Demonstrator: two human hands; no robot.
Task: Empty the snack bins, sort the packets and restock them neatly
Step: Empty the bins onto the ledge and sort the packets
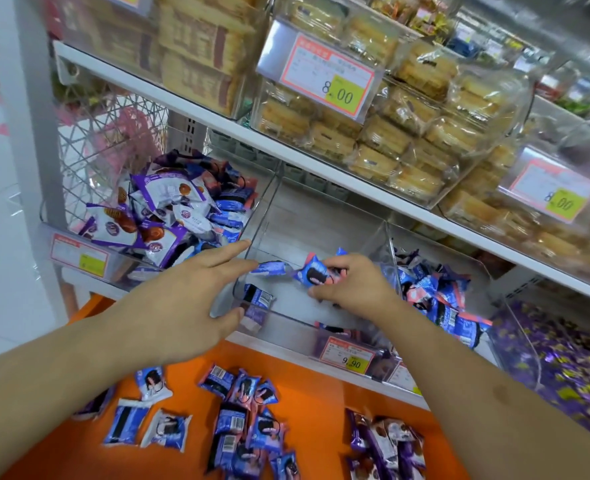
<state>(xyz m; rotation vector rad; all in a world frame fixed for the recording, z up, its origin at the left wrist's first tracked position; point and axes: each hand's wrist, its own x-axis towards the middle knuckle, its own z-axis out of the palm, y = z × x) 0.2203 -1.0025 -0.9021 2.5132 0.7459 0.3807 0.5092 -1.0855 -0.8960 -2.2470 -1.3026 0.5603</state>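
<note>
A clear middle bin [286,216] on the shelf is nearly bare, with a few blue snack packets [258,295] lying in it. My right hand [350,287] is inside this bin and grips several blue packets [316,271]. My left hand [196,292] hovers at the bin's left wall with fingers spread and straight, holding nothing. The left bin [79,252] is piled with purple-and-white and blue packets [169,209]. The bin to the right [388,244] holds a heap of blue-and-pink packets [435,296]. Blue packets [248,420] and purple ones [387,445] lie spread on the orange ledge [307,386] below.
The shelf above [238,128] carries clear bins of wrapped cakes with 8.00 price tags [324,76]. A bin of purple candies [563,368] stands at far right. A 9.90 tag [349,355] hangs on the middle bin's front. A wire basket [106,143] stands behind the left bin.
</note>
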